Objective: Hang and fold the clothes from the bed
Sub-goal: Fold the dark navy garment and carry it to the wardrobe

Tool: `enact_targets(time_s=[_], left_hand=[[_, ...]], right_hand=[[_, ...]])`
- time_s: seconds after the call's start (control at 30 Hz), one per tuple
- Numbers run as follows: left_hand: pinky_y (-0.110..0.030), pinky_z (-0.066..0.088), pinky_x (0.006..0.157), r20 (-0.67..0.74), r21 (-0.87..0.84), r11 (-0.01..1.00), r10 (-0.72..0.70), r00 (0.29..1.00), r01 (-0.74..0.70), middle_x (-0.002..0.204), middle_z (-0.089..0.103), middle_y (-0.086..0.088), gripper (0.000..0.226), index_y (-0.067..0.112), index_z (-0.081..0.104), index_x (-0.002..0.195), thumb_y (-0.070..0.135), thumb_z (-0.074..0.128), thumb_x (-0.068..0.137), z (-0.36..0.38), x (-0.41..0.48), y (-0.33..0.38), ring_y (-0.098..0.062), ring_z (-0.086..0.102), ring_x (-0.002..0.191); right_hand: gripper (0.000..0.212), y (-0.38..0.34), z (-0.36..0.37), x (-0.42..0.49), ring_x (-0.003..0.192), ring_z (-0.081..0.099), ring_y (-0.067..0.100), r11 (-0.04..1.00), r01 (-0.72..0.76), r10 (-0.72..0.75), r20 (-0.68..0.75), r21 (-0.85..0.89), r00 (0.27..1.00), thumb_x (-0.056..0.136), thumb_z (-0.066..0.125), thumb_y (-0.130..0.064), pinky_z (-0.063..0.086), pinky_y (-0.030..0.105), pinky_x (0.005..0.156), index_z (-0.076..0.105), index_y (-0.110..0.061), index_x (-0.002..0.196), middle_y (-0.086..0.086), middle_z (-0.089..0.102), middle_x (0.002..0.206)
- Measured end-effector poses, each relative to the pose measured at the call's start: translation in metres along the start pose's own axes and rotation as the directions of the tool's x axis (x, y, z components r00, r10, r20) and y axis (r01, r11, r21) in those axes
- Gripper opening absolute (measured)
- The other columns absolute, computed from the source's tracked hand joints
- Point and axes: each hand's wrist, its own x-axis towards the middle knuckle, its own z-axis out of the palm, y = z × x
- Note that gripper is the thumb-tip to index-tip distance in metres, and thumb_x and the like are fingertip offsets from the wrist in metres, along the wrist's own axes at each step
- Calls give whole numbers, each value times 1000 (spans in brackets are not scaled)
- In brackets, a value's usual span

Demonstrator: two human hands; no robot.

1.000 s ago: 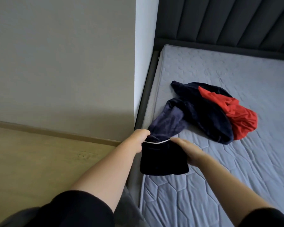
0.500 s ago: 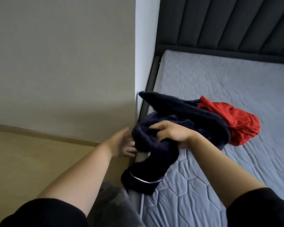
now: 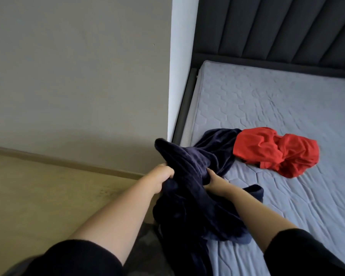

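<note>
Bedside view from head height, looking down. A navy garment (image 3: 189, 198) is gripped in two places. The left hand (image 3: 161, 177) is clenched round a bunched fold near the cloth's upper edge. The right hand (image 3: 213, 181) is curled into the cloth just to the right of it, with its fingers partly buried in the pile.

Between and below the hands the cloth is gathered into a thick rope. Its lower part hangs past the wrists over the edge of the bed (image 3: 267, 100). Another part lies beyond the right hand on the bed.

Up and to the right of the right hand, a red garment (image 3: 275, 151) lies crumpled. The two garments appear to touch; whether they are tangled cannot be told.

The navy cloth looks plush and fleecy. It is judged soft, limp and bulky, heavier than the thin red piece, and unlikely to slip from a closed fist. No shape will be kept when it is lifted, and loose ends can be expected to drag.

A seam, a band or two matching corners would be better held than a mid-cloth bunch, so that the cloth can be shaken flat. What kind of garment it is cannot be told. The red piece is judged light and is best taken by an edge.
</note>
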Motion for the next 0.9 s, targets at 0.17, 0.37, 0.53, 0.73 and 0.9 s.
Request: enact_targets(time_s=[0.17,0.37,0.53,0.73,0.9], left_hand=[[-37,48,76,-11,-110,992,61,998,-62,80,57,-14,44,4,60,103,-10,33,72,-12,-16,23,-28,56,77],[-36,50,83,-30,-220,918,332,943,-331,84,66,-12,44,13,65,93,-13,33,76,-55,-58,97,-28,62,81],[-29,56,74,6,-237,814,546,838,-530,87,72,-10,57,12,65,108,-16,28,75,-116,-117,157,-22,68,78],[-22,55,64,-331,-21,786,577,746,-618,97,71,-11,66,16,74,89,-17,22,65,-230,-193,183,-18,69,78],[-21,47,71,-626,344,826,556,547,-447,86,69,2,42,23,74,77,-8,46,83,-308,-240,169,-9,63,75]], right_hand=[[42,-43,-3,0,109,62,28,684,-38,-22,73,729,997,94,56,-30,47,43,97,53,-13,131,12,65,118],[65,-145,-29,-46,127,51,20,506,221,-515,87,834,853,82,64,-55,45,32,100,49,-23,136,4,54,138],[46,-258,-21,-75,99,67,25,456,455,-610,-103,765,785,81,60,0,55,32,78,54,-7,126,13,70,108],[22,-373,-17,-104,55,65,21,338,312,-367,-181,888,912,85,46,-2,54,26,53,64,-4,96,10,67,66],[20,-462,-22,-152,52,66,20,281,411,-470,-249,867,847,84,42,1,54,26,49,61,-3,87,8,67,60]])
